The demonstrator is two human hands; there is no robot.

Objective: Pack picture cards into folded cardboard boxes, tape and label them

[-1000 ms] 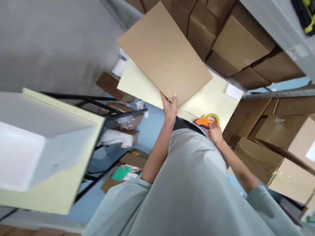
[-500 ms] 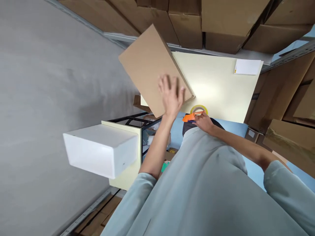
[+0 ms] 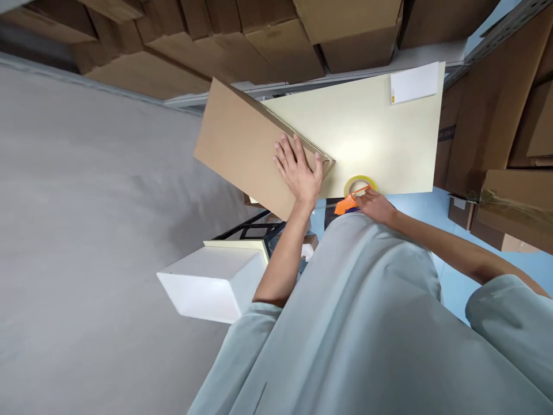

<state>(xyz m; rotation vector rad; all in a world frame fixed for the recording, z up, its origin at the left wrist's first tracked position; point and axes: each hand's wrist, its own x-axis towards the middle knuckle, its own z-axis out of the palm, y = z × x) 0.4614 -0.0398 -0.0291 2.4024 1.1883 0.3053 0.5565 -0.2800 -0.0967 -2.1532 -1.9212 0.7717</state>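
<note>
My left hand (image 3: 300, 176) lies flat with spread fingers on the broad face of a brown cardboard box (image 3: 242, 150). The box is turned at an angle over the left part of a cream tabletop (image 3: 389, 132). Close to my body, my right hand (image 3: 375, 205) is closed around an orange tape dispenser (image 3: 345, 204). A yellow-edged roll of clear tape (image 3: 359, 181) sits on the dispenser near the table's front edge. A thin clear strip seems to run from the dispenser toward the box. My right fingers partly cover the dispenser's handle.
A white sheet or pad (image 3: 415, 83) lies at the table's far right corner. Shelves of cardboard boxes (image 3: 280, 49) stand behind the table, and more boxes (image 3: 518, 199) are stacked at right. To the left are a white bin (image 3: 211, 282) and a grey wall (image 3: 86, 230).
The view has shifted and turned. The cardboard box now lies at a flatter angle, with my left hand still on it. The tape dispenser has moved slightly right with my right hand.
</note>
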